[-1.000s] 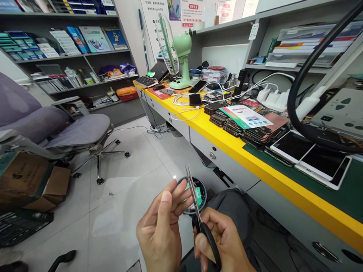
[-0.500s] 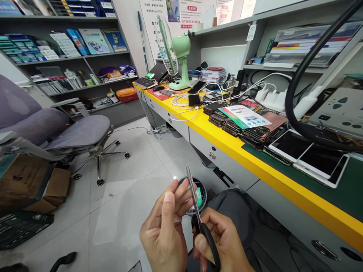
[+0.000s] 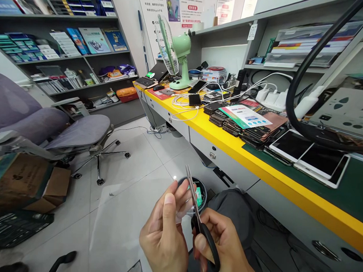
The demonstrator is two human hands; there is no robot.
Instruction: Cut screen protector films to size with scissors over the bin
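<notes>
My left hand [image 3: 166, 226] is closed, thumb against curled fingers, on a clear plastic film [image 3: 119, 217]. The film spreads out to the left of the hand, and the floor shows through it; a crumpled bit shows by the fingers. In my right hand [image 3: 222, 236] is a pair of scissors [image 3: 211, 242] with black handles, the fingers in and around the loops. The blades point up and away, close beside the left fingertips, with a narrow gap between them. Whether the film lies between the blades I cannot tell.
Beyond the hands stands a round bin [image 3: 203, 196] with green scraps inside. To the right runs a yellow-edged workbench [image 3: 275, 179] bearing stacks of phone parts [image 3: 253, 134], white tablets [image 3: 323, 164] and cables. On the left are an office chair [image 3: 77, 130] and cardboard boxes [image 3: 28, 182].
The clear film has shifted and flexed a little, its left edge now lying further left and lower. Both hands and the scissors stay almost in the same place.
</notes>
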